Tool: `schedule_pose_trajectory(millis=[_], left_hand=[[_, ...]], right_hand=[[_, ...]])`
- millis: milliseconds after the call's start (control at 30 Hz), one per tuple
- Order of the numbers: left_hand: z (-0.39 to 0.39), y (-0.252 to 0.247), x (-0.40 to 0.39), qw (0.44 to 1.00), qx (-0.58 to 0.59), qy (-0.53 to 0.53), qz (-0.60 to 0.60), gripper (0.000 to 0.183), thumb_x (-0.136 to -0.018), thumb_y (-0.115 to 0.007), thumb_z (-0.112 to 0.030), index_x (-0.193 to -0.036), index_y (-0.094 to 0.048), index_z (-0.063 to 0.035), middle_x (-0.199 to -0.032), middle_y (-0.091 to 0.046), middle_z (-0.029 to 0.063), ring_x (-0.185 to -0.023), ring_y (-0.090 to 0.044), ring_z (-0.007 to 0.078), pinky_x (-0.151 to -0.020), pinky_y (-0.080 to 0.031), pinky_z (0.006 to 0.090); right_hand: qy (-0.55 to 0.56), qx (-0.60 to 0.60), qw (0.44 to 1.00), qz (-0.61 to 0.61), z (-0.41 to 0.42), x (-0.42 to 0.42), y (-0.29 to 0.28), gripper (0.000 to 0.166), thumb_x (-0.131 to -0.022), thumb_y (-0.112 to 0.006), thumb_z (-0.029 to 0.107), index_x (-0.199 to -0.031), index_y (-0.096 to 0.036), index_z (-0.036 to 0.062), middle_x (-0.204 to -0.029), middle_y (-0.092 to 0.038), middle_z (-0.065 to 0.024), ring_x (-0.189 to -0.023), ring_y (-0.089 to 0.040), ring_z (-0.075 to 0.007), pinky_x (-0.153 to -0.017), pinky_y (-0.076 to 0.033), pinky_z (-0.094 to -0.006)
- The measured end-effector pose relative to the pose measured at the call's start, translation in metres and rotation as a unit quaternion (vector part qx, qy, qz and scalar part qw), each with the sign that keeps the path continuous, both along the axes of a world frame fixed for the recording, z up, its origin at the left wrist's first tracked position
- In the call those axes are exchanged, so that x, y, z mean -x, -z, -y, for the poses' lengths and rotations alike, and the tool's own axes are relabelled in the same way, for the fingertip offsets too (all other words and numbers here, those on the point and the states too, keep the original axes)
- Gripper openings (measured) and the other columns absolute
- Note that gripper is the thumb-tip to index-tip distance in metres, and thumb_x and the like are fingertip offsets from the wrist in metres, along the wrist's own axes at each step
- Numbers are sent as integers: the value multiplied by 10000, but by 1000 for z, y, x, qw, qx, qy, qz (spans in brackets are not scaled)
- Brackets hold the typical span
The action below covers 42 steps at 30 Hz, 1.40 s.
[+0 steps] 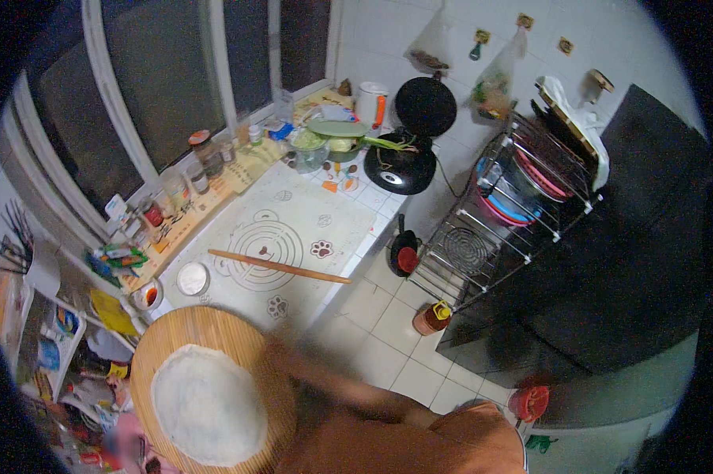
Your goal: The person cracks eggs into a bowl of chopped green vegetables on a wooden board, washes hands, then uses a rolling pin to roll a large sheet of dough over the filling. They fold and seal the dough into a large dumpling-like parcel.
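A round wooden board (214, 323), with a slatted grain, spans the lower left of the view, close to my body. On it lies a wide, flat, whitish sheet that looks like floured dough (211, 409). My right hand (278, 354), dark and blurred, grips the board's right rim; its fingers are hard to make out. My left hand is out of view. Beyond the board a pale printed baking mat (332, 237) covers the counter, with a thin wooden rolling pin (279, 266) lying across it. A small bowl of white powder (193, 278) stands on the mat's left side.
Jars (205, 153) line the window ledge. At the counter's far end are a black electric pan (399, 169) with its lid raised, a glass bowl (309, 151) and a white kettle (371, 103). A metal rack (504, 237) and an oil bottle (432, 319) stand on the right.
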State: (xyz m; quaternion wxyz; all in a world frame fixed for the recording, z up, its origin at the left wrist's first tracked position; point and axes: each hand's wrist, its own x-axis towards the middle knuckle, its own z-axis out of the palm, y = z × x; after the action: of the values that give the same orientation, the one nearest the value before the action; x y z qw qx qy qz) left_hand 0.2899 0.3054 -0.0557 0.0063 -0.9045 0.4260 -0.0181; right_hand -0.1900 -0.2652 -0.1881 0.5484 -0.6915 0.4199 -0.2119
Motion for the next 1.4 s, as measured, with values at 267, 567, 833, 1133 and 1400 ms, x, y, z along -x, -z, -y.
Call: schedule_pose_trajectory(millis=[267,567,833,1133,1400], left_hand=[[136,70,197,714,499,-290,-396,371,-957,-556,-334,-1143,-626,-21,-1089,-663,189,-954,-629,345,-812,-495,450],[213,63,329,420,655,-330,-535,547,-1016,-438,-411,-1370,-476,5,-1321,-562,167,-1172,-564,301,-993,-457,426],[169,86,246,443,688,-228,-527,507,-1053,-403,-394,-1340,-529,4,-1249,-613,96,-1121,-599,224,-971,-473,371],[193,71,207,464,616,-221,-597,358,-984,-619,-231,-1274,-564,-29,-1149,-654,74,-1001,-651,194,-827,-553,340],[197,43,222,445,602,-251,-614,417,-985,-619,-211,-1333,-505,-10,-1178,-646,106,-1002,-660,229,-816,-575,389]], right_hand=[[5,-50,998,29,-78,49,-1,732,-1034,-436,475,-1585,-139,96,-1540,-362,-257,-1396,-396,-412,-1163,-321,-474],[97,118,986,70,-80,23,32,692,-1038,-488,343,-1558,-186,1,-1554,-321,-271,-1418,-357,-407,-1173,-298,-426],[208,-49,974,73,-142,32,-78,608,-1045,-486,290,-1488,-294,-79,-1459,-430,-292,-1337,-449,-364,-1116,-358,-424],[148,279,940,-127,-220,20,-137,597,-998,-555,192,-1494,-317,-40,-1556,-282,-239,-1425,-287,-387,-1163,-275,-495],[-30,374,906,-194,-268,8,-138,612,-952,-613,233,-1461,-406,-35,-1578,-334,-192,-1482,-274,-352,-1206,-200,-507]])
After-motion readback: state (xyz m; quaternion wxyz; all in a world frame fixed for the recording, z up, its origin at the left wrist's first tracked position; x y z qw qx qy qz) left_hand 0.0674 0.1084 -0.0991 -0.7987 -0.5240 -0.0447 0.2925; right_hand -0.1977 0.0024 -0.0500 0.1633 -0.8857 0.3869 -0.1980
